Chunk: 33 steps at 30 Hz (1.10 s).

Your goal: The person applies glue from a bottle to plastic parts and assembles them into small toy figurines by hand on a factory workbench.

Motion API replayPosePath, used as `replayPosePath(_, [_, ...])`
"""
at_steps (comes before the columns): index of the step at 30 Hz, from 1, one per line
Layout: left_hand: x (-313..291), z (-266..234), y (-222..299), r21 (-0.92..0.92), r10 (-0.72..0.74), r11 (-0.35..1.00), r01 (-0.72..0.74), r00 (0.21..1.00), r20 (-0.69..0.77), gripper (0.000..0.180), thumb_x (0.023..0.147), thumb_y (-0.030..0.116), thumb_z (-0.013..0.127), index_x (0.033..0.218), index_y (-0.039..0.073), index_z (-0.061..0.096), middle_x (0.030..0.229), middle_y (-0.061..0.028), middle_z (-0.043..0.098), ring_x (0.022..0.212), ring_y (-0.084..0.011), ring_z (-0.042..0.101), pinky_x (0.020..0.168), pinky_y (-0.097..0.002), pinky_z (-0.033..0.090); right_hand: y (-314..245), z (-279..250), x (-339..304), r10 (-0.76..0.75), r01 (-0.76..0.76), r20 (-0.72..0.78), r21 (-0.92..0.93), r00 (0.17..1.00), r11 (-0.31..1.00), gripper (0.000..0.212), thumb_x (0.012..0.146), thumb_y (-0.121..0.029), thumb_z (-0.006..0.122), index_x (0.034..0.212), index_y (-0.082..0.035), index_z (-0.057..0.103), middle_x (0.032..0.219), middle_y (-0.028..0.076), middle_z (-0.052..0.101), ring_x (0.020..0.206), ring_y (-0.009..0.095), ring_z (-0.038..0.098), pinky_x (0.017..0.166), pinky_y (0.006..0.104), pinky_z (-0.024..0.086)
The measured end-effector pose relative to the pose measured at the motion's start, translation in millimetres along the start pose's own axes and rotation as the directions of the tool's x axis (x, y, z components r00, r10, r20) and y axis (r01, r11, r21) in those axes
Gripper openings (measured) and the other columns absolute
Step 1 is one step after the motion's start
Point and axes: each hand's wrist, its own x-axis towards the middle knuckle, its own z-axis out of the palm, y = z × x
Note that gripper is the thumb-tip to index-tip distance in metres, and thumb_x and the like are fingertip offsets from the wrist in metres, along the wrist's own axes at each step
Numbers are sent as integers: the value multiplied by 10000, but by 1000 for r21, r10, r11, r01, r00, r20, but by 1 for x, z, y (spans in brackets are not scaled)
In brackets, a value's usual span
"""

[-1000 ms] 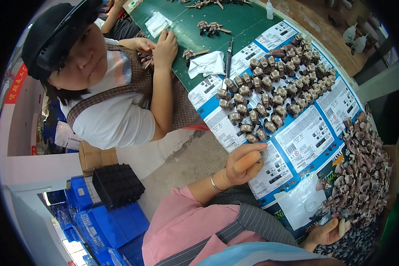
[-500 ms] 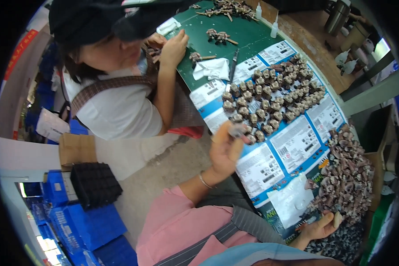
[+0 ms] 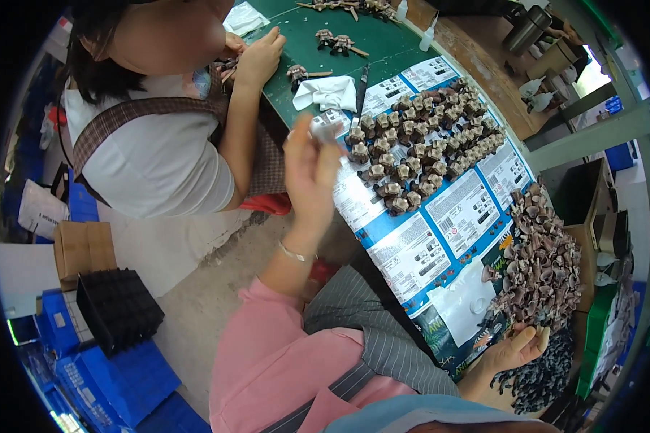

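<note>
My left hand [image 3: 310,173] is raised near the table's left edge, short of a white cloth. Its fingers pinch a small greyish piece [image 3: 326,133], smeared by motion. Beyond it, several small beige-and-brown figure parts [image 3: 412,130] stand in rows on printed blue-and-white sheets [image 3: 451,224]. My right hand [image 3: 513,351] is low at the right, fingers closed together at the near edge of a heap of brownish curved parts [image 3: 542,267]. What it holds, if anything, cannot be made out. Beside that hand lies a pile of small dark parts [image 3: 538,375].
A white sheet with a clear round blob [image 3: 464,307] lies left of the brown heap. A co-worker [image 3: 152,151] sits at the far left, hands at the green tabletop [image 3: 303,47]. Past the cloth [image 3: 325,94] are a black pen-like tool [image 3: 361,90] and a dropper bottle [image 3: 427,36].
My left hand has moved up and left, away from the rows toward the white cloth, still pinching the small piece. My right hand stays by the brown heap. The whole view has shifted.
</note>
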Motion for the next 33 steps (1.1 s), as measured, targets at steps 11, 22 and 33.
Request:
replayPosePath(11, [-85, 32, -10, 163, 332, 885, -437, 836, 436, 431, 793, -18, 700, 1212, 25, 609, 1062, -149, 696, 832, -280, 695, 672, -325, 548, -36, 33, -10, -163, 161, 128, 25, 978, 987, 182, 980, -154, 599, 1093, -72, 481, 998, 78, 541, 804, 154, 517, 728, 273, 447])
replayPosePath(22, [-90, 35, -16, 359, 326, 765, -534, 803, 499, 427, 790, 31, 713, 1208, 70, 632, 1084, -104, 706, 800, -246, 692, 615, -329, 515, -50, 43, -23, -61, -14, 468, 155, 882, 988, 243, 881, -40, 710, 1039, -59, 526, 991, 51, 506, 873, 141, 526, 733, 246, 496])
replayPosePath(33, [-89, 35, -12, 375, 304, 764, -525, 805, 509, 427, 795, 42, 719, 1210, 74, 622, 1075, -110, 707, 837, -257, 700, 625, -344, 516, -164, 161, 28, -468, 264, 787, 390, 402, 882, 346, 713, -10, 819, 980, -83, 611, 883, 77, 637, 681, 216, 606, 565, 298, 464])
